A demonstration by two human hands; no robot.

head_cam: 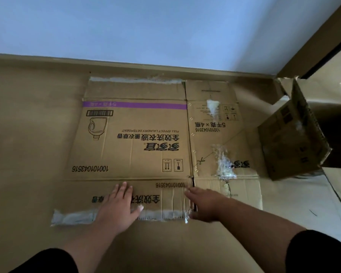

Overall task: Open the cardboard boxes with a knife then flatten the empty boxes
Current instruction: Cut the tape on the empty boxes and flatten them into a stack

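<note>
A large brown laundry-detergent box (pixel 138 134) lies flattened on the floor, printed side up, with torn clear tape along its far and near flap edges. My left hand (pixel 118 205) presses flat on the near flap, fingers straight and spread. My right hand (pixel 203 203) rests on the same near flap beside the slit between two flaps, fingers stretched toward the left. A second, smaller cardboard box (pixel 291 138) stands open and tilted at the right, apart from both hands. No knife shows in view.
The flattened box lies on a wide brown cardboard sheet (pixel 28 134) covering the floor. A pale wall (pixel 146 26) with a skirting board runs along the back. A dark door frame (pixel 323 46) and a light floor are at the right.
</note>
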